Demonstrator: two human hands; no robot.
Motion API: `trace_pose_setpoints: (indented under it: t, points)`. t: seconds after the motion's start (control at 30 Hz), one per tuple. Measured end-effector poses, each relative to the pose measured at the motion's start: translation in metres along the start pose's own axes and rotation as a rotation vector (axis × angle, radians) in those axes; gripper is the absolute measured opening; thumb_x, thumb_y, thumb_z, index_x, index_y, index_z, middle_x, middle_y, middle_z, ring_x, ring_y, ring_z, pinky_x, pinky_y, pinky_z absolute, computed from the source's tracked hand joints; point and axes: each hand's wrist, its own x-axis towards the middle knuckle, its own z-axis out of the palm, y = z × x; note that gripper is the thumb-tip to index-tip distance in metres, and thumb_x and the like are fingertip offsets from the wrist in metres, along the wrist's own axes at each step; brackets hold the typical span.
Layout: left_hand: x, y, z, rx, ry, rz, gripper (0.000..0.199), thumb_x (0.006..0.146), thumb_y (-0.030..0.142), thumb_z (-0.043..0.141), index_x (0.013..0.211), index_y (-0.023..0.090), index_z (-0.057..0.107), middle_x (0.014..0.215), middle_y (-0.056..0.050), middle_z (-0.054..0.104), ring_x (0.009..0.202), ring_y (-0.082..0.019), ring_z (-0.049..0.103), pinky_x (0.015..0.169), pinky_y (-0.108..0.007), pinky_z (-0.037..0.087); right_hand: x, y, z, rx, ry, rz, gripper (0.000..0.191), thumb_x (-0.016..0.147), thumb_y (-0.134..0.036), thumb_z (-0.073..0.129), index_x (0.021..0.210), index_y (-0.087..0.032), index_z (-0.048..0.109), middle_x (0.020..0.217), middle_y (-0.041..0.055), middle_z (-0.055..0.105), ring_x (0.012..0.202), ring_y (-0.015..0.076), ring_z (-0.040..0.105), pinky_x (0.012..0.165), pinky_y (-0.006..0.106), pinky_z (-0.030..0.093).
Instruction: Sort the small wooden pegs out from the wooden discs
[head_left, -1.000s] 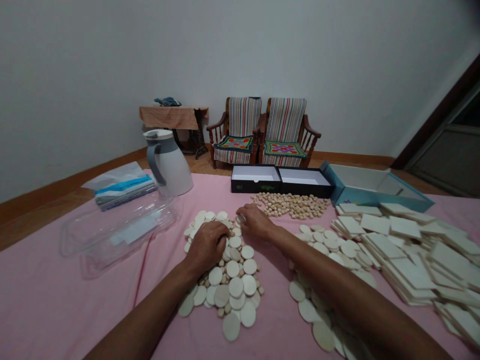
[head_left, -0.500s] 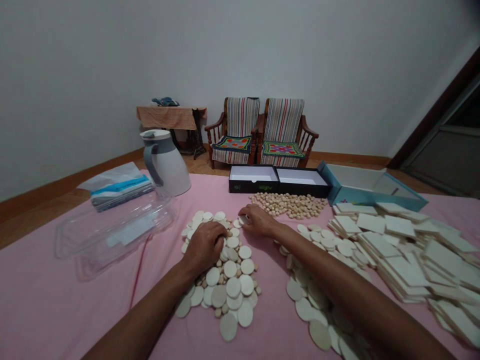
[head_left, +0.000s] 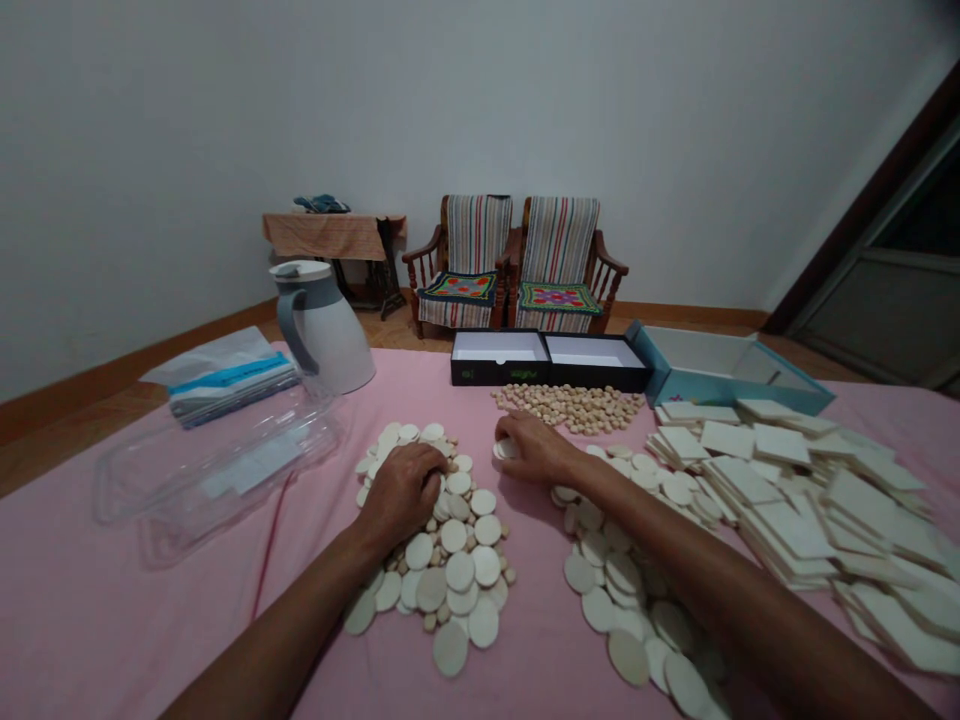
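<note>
Pink cloth (head_left: 97,590) covers the surface before me, and at its left I see a clear plastic lidded tray (head_left: 217,465) beside a stack of blue-and-white packets (head_left: 229,385) and a white thermos jug with a grey handle (head_left: 324,325). Moving right, my left hand (head_left: 401,490) is curled down onto a mound of pale round wooden discs mixed with small wooden beads (head_left: 450,565), its palm low and its fingers bent over the top. I cannot tell whether it is clenched on a piece or only pressing, because the fingers hide what lies beneath. My right hand (head_left: 536,447) sits just beyond the mound, fingers cupped over a small pale wooden disc (head_left: 507,449); from this view I cannot say whether that disc is pinched or merely touched. For pieces this loose, I judge that a slow fingertip hold on one rim serves better than a sweep of the palm, which would disturb neighbouring discs. Farther back, an open black box with a white lining (head_left: 499,358) stands behind a heap of small wooden beads (head_left: 568,408). To the right, my right forearm (head_left: 697,560) hides part of a second spread of large pale wooden discs (head_left: 607,590), whose lower edge is cut off. Beyond it, an open teal box (head_left: 720,365) stands behind overlapping stacks of square pale wooden tiles (head_left: 795,500), which run out of frame.
</note>
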Motion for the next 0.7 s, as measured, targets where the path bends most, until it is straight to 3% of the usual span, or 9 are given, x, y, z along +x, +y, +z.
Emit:
trace_pose_setpoints:
  t: [0.1,0.2,0.37,0.47,0.57,0.7]
  points:
    - [0.000,-0.001,0.001,0.006,-0.002,0.008,0.024,0.072,0.004,0.047,0.079,0.019,0.065,0.084,-0.005,0.068,0.084,-0.022,0.061,0.081,-0.038,0.046,-0.039,0.010,-0.035,0.010,0.057,0.030,0.024,0.069,-0.015,0.060,0.093,-0.015,0.059,0.094,0.0084,0.061,0.087,0.0202,0.054,0.076,0.029,0.040]
    - [0.000,-0.002,0.001,0.026,-0.004,0.020,0.023,0.073,0.004,0.048,0.078,0.019,0.065,0.082,-0.005,0.068,0.082,-0.021,0.061,0.079,-0.037,0.046,-0.085,0.025,-0.063,-0.007,0.018,0.078,0.020,0.072,-0.018,0.058,0.091,-0.019,0.058,0.093,0.0075,0.061,0.085,0.0201,0.054,0.075,0.030,0.041]
    - [0.000,0.000,0.000,0.059,0.005,0.067,0.020,0.077,0.007,0.049,0.080,0.019,0.064,0.082,-0.004,0.068,0.080,-0.020,0.060,0.079,-0.036,0.045,-0.139,0.044,-0.080,0.021,-0.080,0.204,0.026,0.072,-0.016,0.058,0.097,-0.023,0.061,0.102,0.0098,0.062,0.092,0.0214,0.056,0.082,0.033,0.043]
    - [0.001,0.007,-0.002,0.036,-0.006,0.119,0.020,0.079,0.007,0.048,0.084,0.018,0.064,0.085,-0.005,0.069,0.082,-0.020,0.060,0.079,-0.036,0.045,-0.134,0.031,-0.072,0.074,-0.042,0.172,0.024,0.077,-0.020,0.059,0.100,-0.023,0.062,0.105,0.0098,0.062,0.098,0.0224,0.056,0.086,0.035,0.043]
    - [0.001,0.016,-0.005,-0.004,-0.056,0.179,0.020,0.081,0.009,0.047,0.087,0.018,0.064,0.086,-0.006,0.068,0.083,-0.020,0.061,0.079,-0.035,0.045,-0.107,0.001,-0.051,0.176,-0.033,0.035,0.023,0.081,-0.016,0.055,0.102,-0.021,0.062,0.101,0.0076,0.063,0.094,0.0197,0.057,0.084,0.033,0.044]
    - [0.000,0.023,-0.006,-0.016,-0.148,0.205,0.018,0.080,0.010,0.050,0.088,0.018,0.064,0.085,-0.006,0.067,0.084,-0.021,0.060,0.079,-0.035,0.045,-0.065,-0.035,-0.015,0.212,-0.060,-0.158,0.034,0.080,-0.005,0.050,0.110,-0.017,0.060,0.109,0.0094,0.062,0.105,0.0195,0.053,0.090,0.032,0.042]
